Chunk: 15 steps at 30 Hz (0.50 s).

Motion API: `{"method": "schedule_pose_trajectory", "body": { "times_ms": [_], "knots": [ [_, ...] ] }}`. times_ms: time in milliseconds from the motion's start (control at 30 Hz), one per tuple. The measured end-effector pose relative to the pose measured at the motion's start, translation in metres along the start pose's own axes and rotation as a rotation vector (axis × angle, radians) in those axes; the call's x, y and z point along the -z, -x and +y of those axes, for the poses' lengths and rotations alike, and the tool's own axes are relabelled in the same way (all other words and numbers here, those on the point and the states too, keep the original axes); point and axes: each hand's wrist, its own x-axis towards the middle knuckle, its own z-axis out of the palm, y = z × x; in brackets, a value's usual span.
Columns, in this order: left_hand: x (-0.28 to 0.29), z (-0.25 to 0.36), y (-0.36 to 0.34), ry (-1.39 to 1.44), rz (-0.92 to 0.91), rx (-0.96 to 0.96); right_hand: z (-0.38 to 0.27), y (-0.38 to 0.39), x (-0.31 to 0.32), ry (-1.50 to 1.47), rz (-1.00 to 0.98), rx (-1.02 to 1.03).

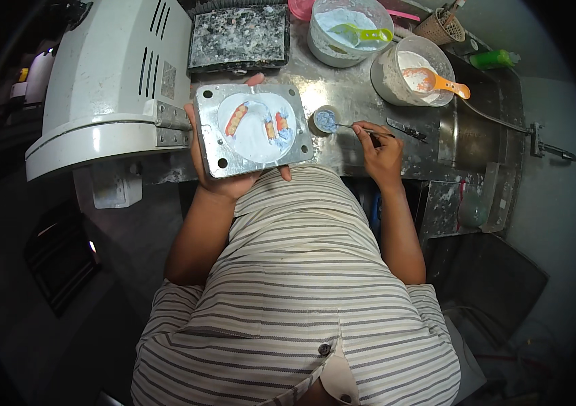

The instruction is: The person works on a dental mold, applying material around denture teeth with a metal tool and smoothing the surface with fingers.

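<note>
My left hand [228, 185] supports a square metal dental flask half [208, 143] from beneath, its fingers wrapped round the edges. White plaster [252, 141] fills the round middle, and tooth-coloured and red denture pieces [236, 120] are set in it. Blue material [283, 140] is smeared around the pieces on the right side. My right hand [385, 160] pinches a thin, dark-handled tool [374, 132]. Its tip reaches the small cup [323, 132] of blue paste [326, 120] standing on the metal counter just right of the flask. The exact kind of tip cannot be made out.
A large white vented machine [115, 81] stands at left. Behind the flask lies a splattered black box [239, 39]. Two tubs hold powder: one bluish with a green scoop [364, 34], one white with an orange scoop [440, 82]. A dark knife-like tool [406, 130] lies at right.
</note>
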Motion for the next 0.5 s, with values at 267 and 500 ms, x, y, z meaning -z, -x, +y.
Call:
{"method": "schedule_pose_trajectory", "body": {
  "times_ms": [267,500],
  "knots": [
    [0.003,-0.002,-0.003,0.025,-0.005,0.006,0.015,-0.002,-0.01,-0.26,-0.043,-0.15],
    [0.008,-0.002,-0.004,0.037,0.002,0.006,0.019,-0.01,-0.01,-0.64,-0.044,-0.495]
  ]
}}
